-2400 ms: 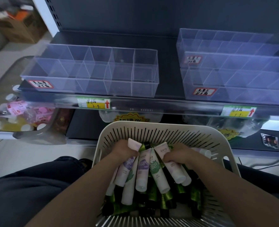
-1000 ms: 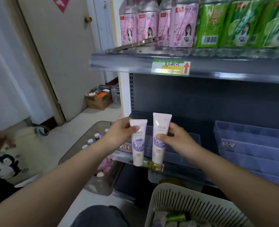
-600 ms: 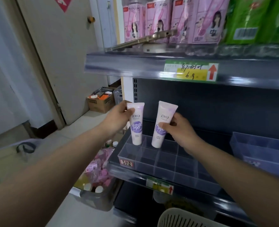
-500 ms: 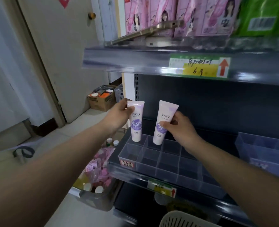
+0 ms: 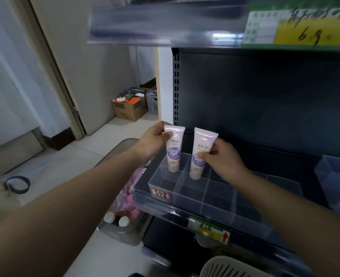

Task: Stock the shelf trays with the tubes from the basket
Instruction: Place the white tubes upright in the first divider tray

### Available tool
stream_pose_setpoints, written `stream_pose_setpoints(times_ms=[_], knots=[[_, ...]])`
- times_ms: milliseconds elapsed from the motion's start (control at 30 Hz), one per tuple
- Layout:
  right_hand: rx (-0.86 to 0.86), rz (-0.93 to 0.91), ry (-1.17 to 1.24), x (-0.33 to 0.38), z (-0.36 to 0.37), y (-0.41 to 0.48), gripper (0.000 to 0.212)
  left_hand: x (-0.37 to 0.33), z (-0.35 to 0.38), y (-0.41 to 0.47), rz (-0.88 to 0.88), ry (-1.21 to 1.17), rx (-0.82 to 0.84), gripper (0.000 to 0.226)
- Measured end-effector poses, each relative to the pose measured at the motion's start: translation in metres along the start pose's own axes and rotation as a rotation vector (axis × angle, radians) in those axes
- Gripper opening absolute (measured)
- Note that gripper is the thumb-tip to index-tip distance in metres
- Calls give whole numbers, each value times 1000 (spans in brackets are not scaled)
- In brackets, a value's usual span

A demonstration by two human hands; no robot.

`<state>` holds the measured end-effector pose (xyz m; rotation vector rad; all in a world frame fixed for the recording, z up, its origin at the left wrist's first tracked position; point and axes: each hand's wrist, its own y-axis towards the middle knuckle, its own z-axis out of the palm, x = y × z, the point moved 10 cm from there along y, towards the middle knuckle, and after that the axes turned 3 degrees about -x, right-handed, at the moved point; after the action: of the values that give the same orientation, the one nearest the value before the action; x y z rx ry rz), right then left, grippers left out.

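My left hand (image 5: 152,142) holds a white and purple tube (image 5: 174,148) upright, cap end down, its bottom dipping into a back-left compartment of the clear divided tray (image 5: 221,198) on the dark shelf. My right hand (image 5: 223,158) holds a second matching tube (image 5: 202,154) upright beside the first, its lower end inside the neighbouring compartment. The other compartments show nothing in them. Only the white slotted rim of the basket (image 5: 231,266) shows at the bottom edge.
A second clear tray (image 5: 337,180) sits on the shelf at the right. The upper shelf edge (image 5: 165,25) with a yellow price tag hangs overhead. A clear bin of pink items and bottles (image 5: 123,214) stands on the floor at the left; a cardboard box (image 5: 130,106) stands further back.
Both hands have lowered the two tubes from above the tray until their lower ends sit inside the tray's back compartments. The view has moved closer to the shelf.
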<state>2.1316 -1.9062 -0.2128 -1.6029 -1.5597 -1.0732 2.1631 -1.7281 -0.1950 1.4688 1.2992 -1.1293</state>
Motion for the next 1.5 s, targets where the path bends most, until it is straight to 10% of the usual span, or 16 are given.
stream_pose_setpoints(times_ms=[633, 1167, 1500], knots=[[-15, 14, -34, 9, 6, -10, 31, 1, -1, -10, -9, -79, -16, 25], [-6, -258, -657, 66, -37, -75, 69, -80, 17, -80, 376, 975, -220, 67], [51, -309, -883, 53, -59, -150, 68, -80, 76, -160, 385, 1038, -150, 72]])
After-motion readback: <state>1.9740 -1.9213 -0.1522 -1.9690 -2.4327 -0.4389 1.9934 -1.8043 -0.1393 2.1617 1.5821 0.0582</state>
